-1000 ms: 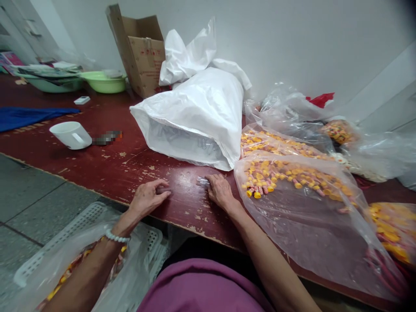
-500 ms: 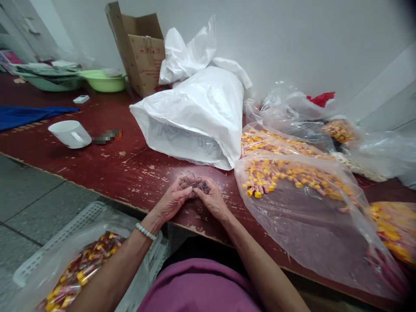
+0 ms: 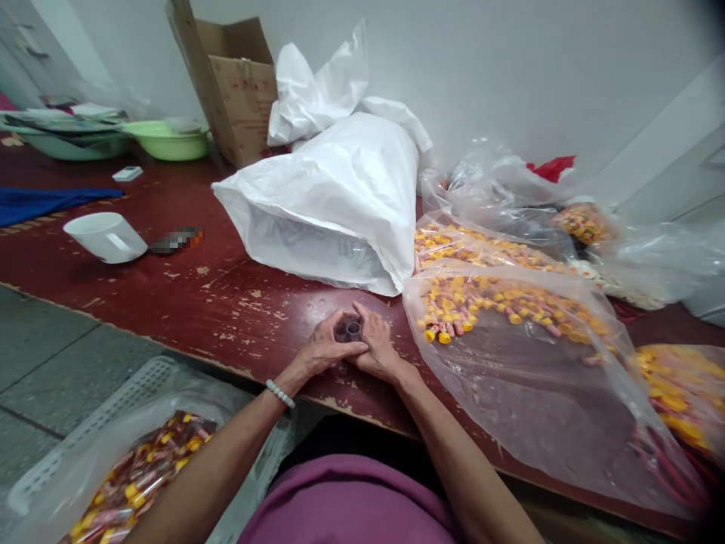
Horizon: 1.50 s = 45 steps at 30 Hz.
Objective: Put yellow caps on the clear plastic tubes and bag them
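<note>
Small clear plastic tubes (image 3: 353, 331) stand gathered between my two hands at the table's front part, at least one with its round open end facing up. My left hand (image 3: 327, 346) curls round them from the left, its thumb laid across the near side. From the right, my right hand (image 3: 378, 344) closes in on the same tubes, fingers bent on the far side. How many tubes are held is hidden by the fingers. Just beyond lies a white sack (image 3: 345, 181), its mouth towards me, with more clear tubes (image 3: 356, 251) inside.
On the right, a clear bag (image 3: 492, 385) holds yellow-capped tubes (image 3: 453, 302). A white mug (image 3: 107, 238) and green basin (image 3: 170, 141) stand left, a cardboard box (image 3: 243, 106) behind. Below the table edge, a white basket (image 3: 113, 423) holds a bag of yellow-capped tubes (image 3: 150, 468).
The tubes were loosely bunched in my fingertips; now my hands cup them closely, with a round end facing up. My view has shifted slightly to the right.
</note>
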Each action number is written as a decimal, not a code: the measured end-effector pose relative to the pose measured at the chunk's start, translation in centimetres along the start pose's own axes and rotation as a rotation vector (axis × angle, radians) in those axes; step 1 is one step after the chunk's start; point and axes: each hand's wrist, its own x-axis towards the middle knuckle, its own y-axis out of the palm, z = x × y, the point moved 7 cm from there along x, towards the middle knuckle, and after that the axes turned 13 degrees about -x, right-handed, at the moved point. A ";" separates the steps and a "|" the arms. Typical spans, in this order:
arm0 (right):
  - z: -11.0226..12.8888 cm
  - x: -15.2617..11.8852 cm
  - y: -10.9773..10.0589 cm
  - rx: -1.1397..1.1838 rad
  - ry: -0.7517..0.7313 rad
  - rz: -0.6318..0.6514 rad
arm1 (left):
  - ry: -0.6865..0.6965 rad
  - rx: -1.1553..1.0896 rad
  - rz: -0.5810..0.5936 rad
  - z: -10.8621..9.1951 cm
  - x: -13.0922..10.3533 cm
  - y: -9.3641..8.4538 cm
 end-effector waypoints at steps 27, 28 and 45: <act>-13.2 -7.3 -9.3 -0.238 0.446 -0.355 | 0.104 0.100 -0.169 -2.8 -1.6 2.5; -13.2 -7.2 -9.0 -0.266 0.458 -0.358 | 0.086 0.038 -0.155 -2.8 -1.8 3.1; 1.8 -9.2 -14.4 0.155 -0.073 -0.501 | 0.057 0.076 0.103 -4.5 -3.1 8.6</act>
